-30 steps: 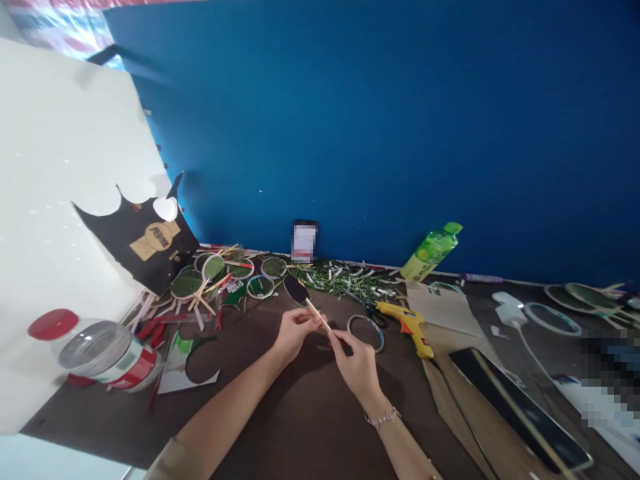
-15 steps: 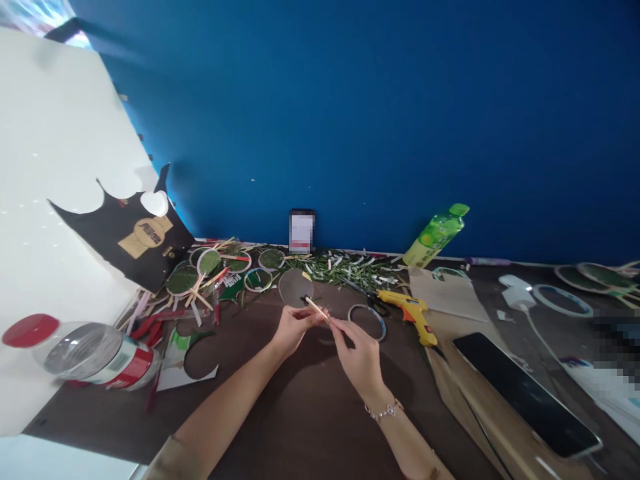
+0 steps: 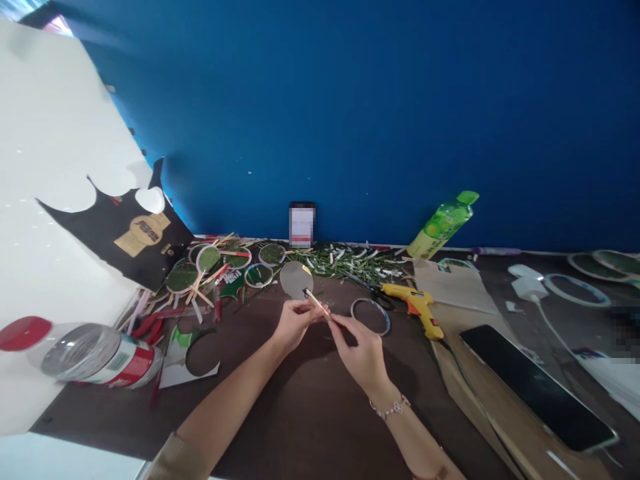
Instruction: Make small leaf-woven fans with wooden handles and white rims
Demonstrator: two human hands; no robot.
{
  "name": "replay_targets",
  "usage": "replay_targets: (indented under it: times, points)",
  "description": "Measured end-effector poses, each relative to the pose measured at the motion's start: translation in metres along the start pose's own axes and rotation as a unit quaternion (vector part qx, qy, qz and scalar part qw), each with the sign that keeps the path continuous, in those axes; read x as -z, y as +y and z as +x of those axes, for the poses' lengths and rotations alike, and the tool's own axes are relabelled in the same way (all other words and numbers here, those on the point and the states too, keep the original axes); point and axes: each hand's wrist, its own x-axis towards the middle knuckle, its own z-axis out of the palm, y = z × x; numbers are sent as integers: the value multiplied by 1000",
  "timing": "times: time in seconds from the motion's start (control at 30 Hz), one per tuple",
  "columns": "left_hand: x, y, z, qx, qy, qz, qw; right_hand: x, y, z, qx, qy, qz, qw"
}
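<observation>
**A fine pinch on the stick (image 3: 320, 307)**

Here we are, front and centre: the left hand (image 3: 295, 325) pinches the stick partway along, the right hand (image 3: 364, 350) nips its near end, both close together above the counter (image 3: 285, 420). The stick's far tip meets the lower edge of a grey disc (image 3: 294, 277); whether that disc touches the counter, I can't tell.

Delicate stuff! Best, I'd judge, to let the left fingers steady the shaft near the disc, the right make small corrections, and keep the stick in line with the disc's middle.

Now the surroundings: a ring (image 3: 371, 316) lies just beyond the right hand, the yellow glue gun (image 3: 413, 307) further right, trailing its cord (image 3: 465, 377). Green cuttings (image 3: 350, 262) crowd the space behind the disc, so reaching forward looks the tightest route.
</observation>
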Motion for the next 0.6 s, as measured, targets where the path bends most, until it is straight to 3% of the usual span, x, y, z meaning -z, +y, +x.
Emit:
replay_targets:
  times: [0.23, 0.6]
  points:
    - [-2, 4, 2, 2, 56, 6, 998, -7, 7, -5, -174, -50, 127, 975]
    - [-2, 3, 2, -1, 50, 4, 999, -8, 8, -3, -233, -69, 190, 951]
